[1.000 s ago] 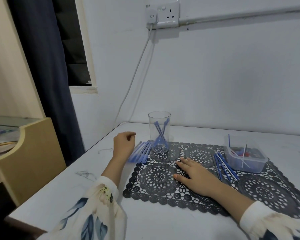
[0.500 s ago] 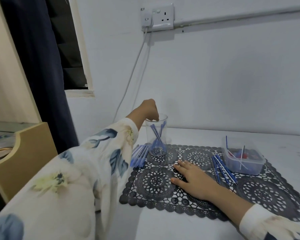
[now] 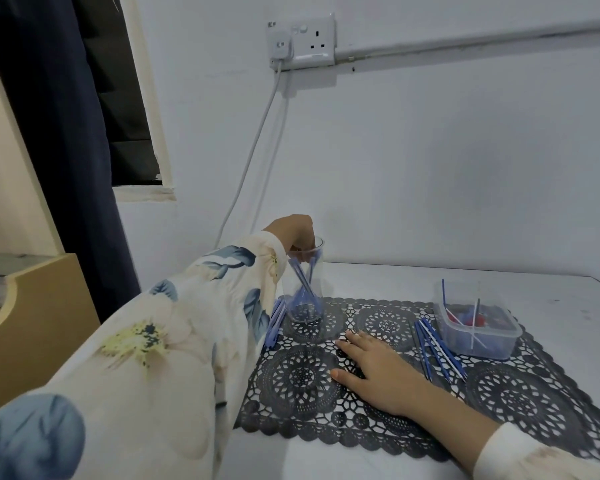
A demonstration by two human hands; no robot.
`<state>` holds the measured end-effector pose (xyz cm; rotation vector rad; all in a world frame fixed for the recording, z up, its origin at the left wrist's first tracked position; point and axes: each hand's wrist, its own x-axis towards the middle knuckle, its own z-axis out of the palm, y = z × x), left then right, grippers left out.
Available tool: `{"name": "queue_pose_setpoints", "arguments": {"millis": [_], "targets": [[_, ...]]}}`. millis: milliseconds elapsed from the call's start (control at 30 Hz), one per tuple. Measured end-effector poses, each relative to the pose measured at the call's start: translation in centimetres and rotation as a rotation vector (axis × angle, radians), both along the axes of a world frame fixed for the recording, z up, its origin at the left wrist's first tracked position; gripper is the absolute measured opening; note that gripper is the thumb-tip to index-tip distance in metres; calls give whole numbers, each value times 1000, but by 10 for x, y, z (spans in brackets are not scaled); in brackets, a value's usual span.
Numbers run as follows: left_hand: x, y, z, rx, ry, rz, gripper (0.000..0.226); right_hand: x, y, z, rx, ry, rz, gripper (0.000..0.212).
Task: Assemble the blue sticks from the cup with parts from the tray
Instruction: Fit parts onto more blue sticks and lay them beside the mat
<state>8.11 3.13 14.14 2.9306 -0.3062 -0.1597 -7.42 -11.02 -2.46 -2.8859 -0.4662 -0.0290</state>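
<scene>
Blue sticks (image 3: pixel 303 283) apparently crossed in upright clear cup (image 3: pixel 319 271).

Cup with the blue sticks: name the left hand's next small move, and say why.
Probably pinch one blue stick by its top and lift it straight out. The left hand is at the mouth of the cup, fingers down among the stick tops; whether its grip has one cannot be told. The right hand lies flat on the mat.

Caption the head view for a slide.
Left hand reaches into the clear cup of blue sticks; right hand rests flat on the lace mat.
</scene>
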Motion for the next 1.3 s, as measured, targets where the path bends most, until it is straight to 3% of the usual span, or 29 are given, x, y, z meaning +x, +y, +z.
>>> {"name": "queue_pose_setpoints", "arguments": {"millis": [67,200,267,400,500,667,767,867,967,1000,1100,1300], "targets": [[0,2,0,-5,-10,-17,4,1,-1,-2,4,0,0,124],[0,5,-4,-20,-93,-34,9,2,-1,-2,13,-5,0,128],[-1,6,-5,-58,-148,-41,17,2,0,-2,14,-3,-2,121],[-5,6,-3,-134,-271,-61,24,3,0,-4,5,-6,-5,83],[-10,8,4,-252,-276,-60,24,3,0,-4,-14,-6,-7,72],[-19,9,10,-575,-341,-27,17,1,1,-3,-7,-11,-8,68],[-32,11,13,-702,-510,-2,13,0,0,-2,-3,-8,-10,68],[-54,12,18,-820,-724,-22,11,0,1,-2,2,5,-9,74],[-82,10,19,-1019,-870,-142,6,-2,1,-1,17,19,-12,106],[-91,8,17,-1060,-894,-180,7,-2,1,-1,23,16,-14,105],[-111,8,2,-1042,-918,-271,15,-1,1,-2,47,-7,-12,71],[-125,18,-65,-773,-900,-327,23,-3,1,1,172,-141,-3,52]]}}
